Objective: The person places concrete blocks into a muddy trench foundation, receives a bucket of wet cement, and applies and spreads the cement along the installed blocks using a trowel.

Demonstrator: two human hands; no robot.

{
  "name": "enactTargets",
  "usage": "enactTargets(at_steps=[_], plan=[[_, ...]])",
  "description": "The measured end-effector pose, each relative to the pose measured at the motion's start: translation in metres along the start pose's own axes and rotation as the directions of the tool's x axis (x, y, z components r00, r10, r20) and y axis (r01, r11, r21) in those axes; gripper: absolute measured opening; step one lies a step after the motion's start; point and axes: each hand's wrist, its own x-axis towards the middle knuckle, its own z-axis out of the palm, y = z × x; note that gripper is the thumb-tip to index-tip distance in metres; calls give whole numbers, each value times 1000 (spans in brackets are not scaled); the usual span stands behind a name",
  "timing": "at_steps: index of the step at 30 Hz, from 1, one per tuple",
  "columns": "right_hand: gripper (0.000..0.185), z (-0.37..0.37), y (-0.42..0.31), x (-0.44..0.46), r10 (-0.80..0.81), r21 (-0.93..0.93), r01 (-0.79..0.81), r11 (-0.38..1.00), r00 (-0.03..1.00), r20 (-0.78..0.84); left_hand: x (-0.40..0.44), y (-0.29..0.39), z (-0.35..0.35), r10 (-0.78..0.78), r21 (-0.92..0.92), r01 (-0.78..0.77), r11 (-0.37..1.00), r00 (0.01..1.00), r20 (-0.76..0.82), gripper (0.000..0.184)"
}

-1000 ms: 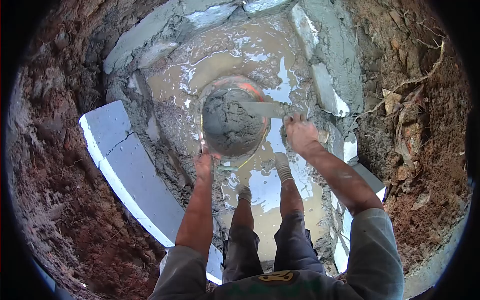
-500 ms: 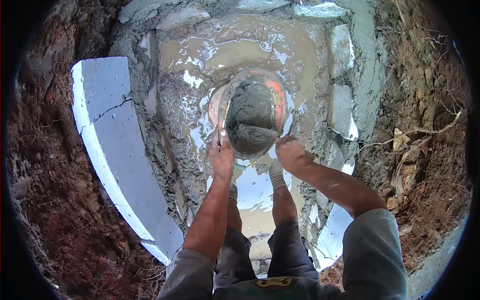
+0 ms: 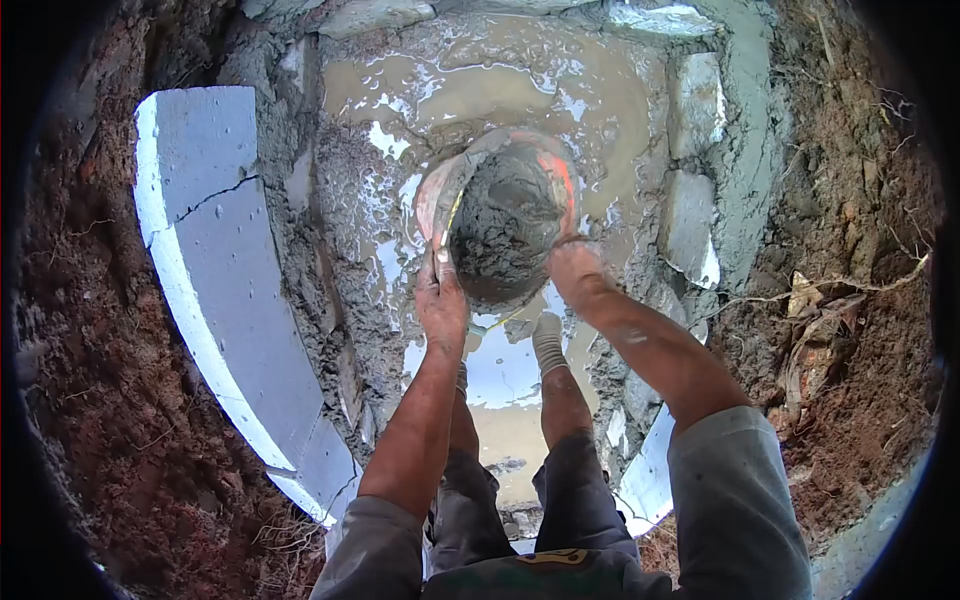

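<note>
A round bowl with a muddy, partly orange rim [image 3: 437, 190] stands in the shallow muddy water, filled with wet grey mortar [image 3: 505, 215]. My left hand [image 3: 440, 300] grips the near left side of the rim, fingers pressed against it. My right hand [image 3: 578, 268] is closed at the right side of the bowl, around the handle end of a trowel; its handle is hidden in the fist and its blade cannot be told apart from the mortar. A yellow strip [image 3: 455, 215] runs along the inner left of the rim.
A cracked, curved pale slab [image 3: 225, 230] lies on the left. Mortared blocks [image 3: 690, 225] line the pit at right and top. Red-brown earth walls [image 3: 860, 370] with roots surround it. My feet [image 3: 547, 343] stand in muddy water [image 3: 500, 425] below the bowl.
The trowel blade went from across the bowl's right rim down into the mortar. My right hand came in closer to the bowl. The view shifted, and my left hand stays on the rim.
</note>
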Motion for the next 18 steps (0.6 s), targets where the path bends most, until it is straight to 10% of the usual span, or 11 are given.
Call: enactTargets(at_steps=[6, 10, 18], plan=[[25, -21, -5, -51, -168, -94, 190, 977, 964, 208, -10, 19, 2, 79, 13, -78, 997, 996, -46, 37], [24, -63, 42, -33, -1, -263, -40, 964, 988, -155, -4, -2, -1, 9, 81, -7, 997, 1000, -27, 38], [20, -14, 8, -14, 59, 216, -131, 968, 948, 311, -10, -15, 9, 186, -188, -193, 963, 981, -57, 37]])
